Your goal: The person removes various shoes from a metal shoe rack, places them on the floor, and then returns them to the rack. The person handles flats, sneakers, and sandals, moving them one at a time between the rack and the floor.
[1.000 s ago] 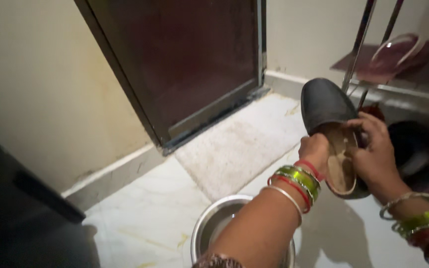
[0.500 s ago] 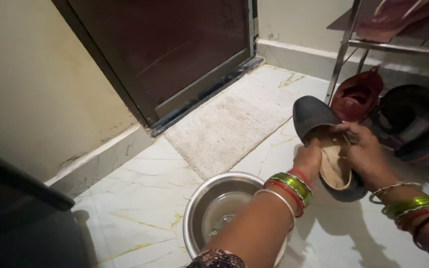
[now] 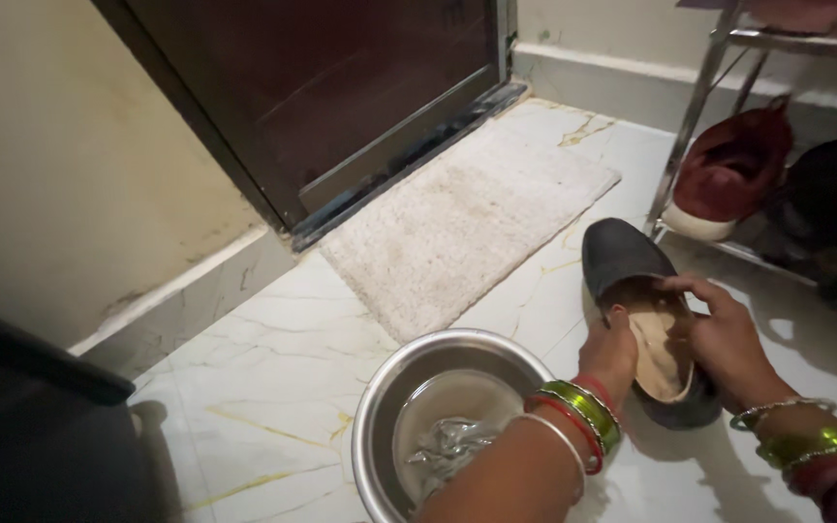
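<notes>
A dark grey slip-on shoe with a tan insole rests low over the marble floor. My left hand grips its near edge, and my right hand holds the opening from the right, fingers over the insole. Both wrists carry green, red and silver bangles. Just left of my left forearm stands a steel bowl of water with a crumpled wet cloth in it.
A cream doormat lies before a dark brown door. At the right a metal shoe rack holds a maroon shoe and dark shoes. A dark object fills the lower left.
Both hands have brought the shoe down from chest height toward the floor. The view has tilted down, so the bowl and its cloth show fully.
</notes>
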